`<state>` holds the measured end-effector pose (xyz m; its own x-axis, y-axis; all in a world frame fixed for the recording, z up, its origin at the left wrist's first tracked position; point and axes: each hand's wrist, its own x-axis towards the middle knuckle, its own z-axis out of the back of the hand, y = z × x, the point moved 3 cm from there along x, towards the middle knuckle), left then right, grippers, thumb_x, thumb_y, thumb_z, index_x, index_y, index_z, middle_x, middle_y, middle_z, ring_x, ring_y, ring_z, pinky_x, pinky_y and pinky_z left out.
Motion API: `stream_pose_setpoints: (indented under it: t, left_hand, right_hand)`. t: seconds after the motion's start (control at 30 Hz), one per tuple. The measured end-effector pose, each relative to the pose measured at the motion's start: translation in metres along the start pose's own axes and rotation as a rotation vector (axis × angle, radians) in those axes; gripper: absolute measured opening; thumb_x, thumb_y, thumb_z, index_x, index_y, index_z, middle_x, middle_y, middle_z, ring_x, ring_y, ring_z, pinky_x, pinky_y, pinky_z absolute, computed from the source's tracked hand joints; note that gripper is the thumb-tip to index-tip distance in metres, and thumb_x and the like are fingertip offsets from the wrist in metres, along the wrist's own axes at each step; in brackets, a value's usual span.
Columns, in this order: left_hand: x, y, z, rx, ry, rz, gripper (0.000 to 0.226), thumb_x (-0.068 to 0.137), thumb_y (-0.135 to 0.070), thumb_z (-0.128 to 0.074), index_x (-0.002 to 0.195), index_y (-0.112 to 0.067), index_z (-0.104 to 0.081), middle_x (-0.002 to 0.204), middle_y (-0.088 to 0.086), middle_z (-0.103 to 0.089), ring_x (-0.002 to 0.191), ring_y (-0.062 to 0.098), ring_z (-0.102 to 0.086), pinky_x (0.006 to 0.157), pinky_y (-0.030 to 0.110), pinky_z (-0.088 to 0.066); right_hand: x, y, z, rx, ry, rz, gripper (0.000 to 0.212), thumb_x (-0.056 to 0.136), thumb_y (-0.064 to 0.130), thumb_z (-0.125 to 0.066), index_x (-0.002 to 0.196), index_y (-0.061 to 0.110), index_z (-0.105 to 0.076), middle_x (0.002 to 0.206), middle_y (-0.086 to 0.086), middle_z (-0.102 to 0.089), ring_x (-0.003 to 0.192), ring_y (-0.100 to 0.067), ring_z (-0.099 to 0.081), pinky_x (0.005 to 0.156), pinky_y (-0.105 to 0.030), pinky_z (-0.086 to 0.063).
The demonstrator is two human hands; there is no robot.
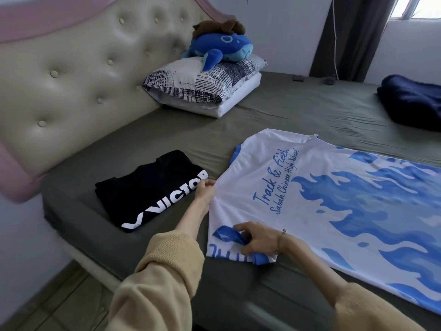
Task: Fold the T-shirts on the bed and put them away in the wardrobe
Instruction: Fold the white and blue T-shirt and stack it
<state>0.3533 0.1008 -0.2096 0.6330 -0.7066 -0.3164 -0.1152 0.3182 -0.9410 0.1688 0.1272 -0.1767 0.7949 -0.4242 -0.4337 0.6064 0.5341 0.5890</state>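
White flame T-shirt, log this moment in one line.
white T-shirt: flat | left hand: pinches edge | right hand: holds blue sleeve | black T-shirt: folded

A folded T-shirt lies on the bed near the headboard, just left of a T-shirt spread flat. Behind them, a stuffed toy sits on stacked pillows against the headboard. A folded blanket rests at far right, before the curtain.

Single head-worn view, looking forward and down, close over the bed.
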Motion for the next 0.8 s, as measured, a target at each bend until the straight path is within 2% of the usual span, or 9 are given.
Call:
stream_pose_setpoints:
  t: [0.07,0.17,0.23,0.3,0.4,0.47,0.6,0.73,0.8]
  left_hand:
    - [-0.005,-0.001,0.003,-0.036,0.027,-0.086,0.047,0.083,0.017,-0.024,0.102,-0.013,-0.055,0.119,0.007,-0.053,0.109,0.018,-0.049,0.088,0.026,-0.041]
    - [-0.013,-0.003,0.002,0.016,0.151,-0.168,0.067,0.079,0.025,-0.016,0.119,-0.008,-0.059,0.136,0.004,-0.047,0.126,0.010,-0.039,0.098,0.018,-0.032]
    - [-0.015,-0.005,0.003,0.024,0.159,-0.148,0.061,0.087,0.021,-0.019,0.133,-0.003,-0.051,0.138,0.004,-0.046,0.129,0.013,-0.040,0.095,0.016,-0.034]
    - [-0.017,-0.008,0.004,0.028,0.129,-0.141,0.052,0.092,0.016,-0.025,0.135,-0.001,-0.049,0.135,0.005,-0.050,0.122,0.015,-0.047,0.091,0.016,-0.038]
    - [-0.014,-0.004,0.004,0.056,0.104,-0.147,0.046,0.090,0.014,-0.030,0.122,0.000,-0.061,0.128,0.002,-0.053,0.112,0.012,-0.050,0.091,0.016,-0.039]
    - [-0.013,0.000,0.004,0.089,0.089,-0.154,0.042,0.088,0.012,-0.034,0.113,-0.001,-0.067,0.127,0.004,-0.057,0.115,0.015,-0.052,0.093,0.018,-0.039]
    - [-0.022,0.008,0.007,0.162,0.022,-0.178,0.041,0.083,0.008,-0.047,0.118,-0.008,-0.062,0.118,0.005,-0.059,0.103,0.014,-0.054,0.083,0.019,-0.043]
    - [-0.038,0.013,0.017,0.099,-0.120,-0.099,0.038,0.083,0.001,-0.057,0.121,-0.003,-0.053,0.117,0.007,-0.058,0.097,0.015,-0.053,0.080,0.024,-0.042]
    - [-0.048,0.016,0.021,0.112,-0.133,-0.059,0.038,0.084,-0.004,-0.061,0.121,-0.002,-0.052,0.114,0.006,-0.055,0.097,0.016,-0.052,0.079,0.025,-0.040]
  right_hand:
    - [-0.001,-0.005,0.002,0.041,0.042,-0.023,0.047,0.088,0.011,-0.057,0.133,0.013,-0.047,0.115,-0.005,-0.055,0.100,-0.015,-0.049,0.087,-0.022,-0.036]
    - [-0.004,-0.006,0.002,0.066,0.069,-0.041,0.036,0.087,0.012,-0.056,0.122,0.003,-0.057,0.103,-0.002,-0.050,0.095,-0.014,-0.046,0.083,-0.021,-0.036]
    - [-0.004,-0.005,-0.001,0.107,0.096,-0.017,0.037,0.083,0.015,-0.060,0.116,-0.002,-0.060,0.099,-0.004,-0.052,0.091,-0.014,-0.046,0.079,-0.019,-0.038]
    - [-0.004,-0.003,-0.004,0.120,0.131,0.020,0.033,0.086,0.009,-0.059,0.119,0.002,-0.060,0.101,-0.004,-0.056,0.094,-0.014,-0.049,0.085,-0.019,-0.040]
    - [-0.001,-0.007,-0.008,0.152,0.192,0.082,0.040,0.085,0.002,-0.060,0.124,0.010,-0.058,0.112,-0.014,-0.063,0.098,-0.014,-0.054,0.096,-0.028,-0.043]
    - [-0.004,-0.007,-0.005,0.219,0.189,0.118,0.032,0.088,0.005,-0.059,0.120,0.009,-0.059,0.110,-0.014,-0.065,0.094,-0.012,-0.057,0.093,-0.023,-0.046]
    - [-0.013,-0.013,0.009,0.456,-0.054,0.108,0.014,0.092,0.012,-0.057,0.101,0.004,-0.064,0.083,-0.005,-0.066,0.070,-0.009,-0.060,0.068,-0.013,-0.047]
    - [-0.025,-0.034,0.022,0.358,-0.389,-0.023,0.016,0.089,0.010,-0.059,0.074,0.015,-0.060,0.063,0.001,-0.062,0.054,-0.010,-0.054,0.067,-0.022,-0.048]
    - [-0.036,-0.040,0.024,0.277,-0.468,-0.138,0.020,0.088,0.014,-0.060,0.069,0.015,-0.057,0.056,0.003,-0.059,0.047,-0.006,-0.051,0.058,-0.014,-0.045]
